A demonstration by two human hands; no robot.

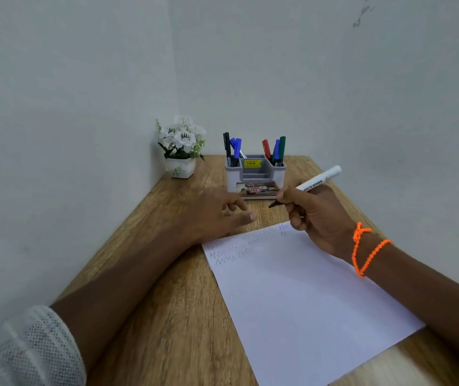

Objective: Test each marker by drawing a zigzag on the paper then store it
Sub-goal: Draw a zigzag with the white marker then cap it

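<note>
Right hand [316, 215] wrapped around a white marker [310, 185], dark tip bared and raised off the paper [300, 291], likely poised for a zigzag. Left hand [217, 215] loosely open, blurred, holding nothing, beside the paper's far corner. Organizer [255, 174] just beyond both hands for storing.

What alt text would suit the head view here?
A person's right hand holds an uncapped white marker just beyond a sheet of paper bearing faint zigzags. The left hand rests open on the wooden desk, before a grey organizer of markers.
</note>
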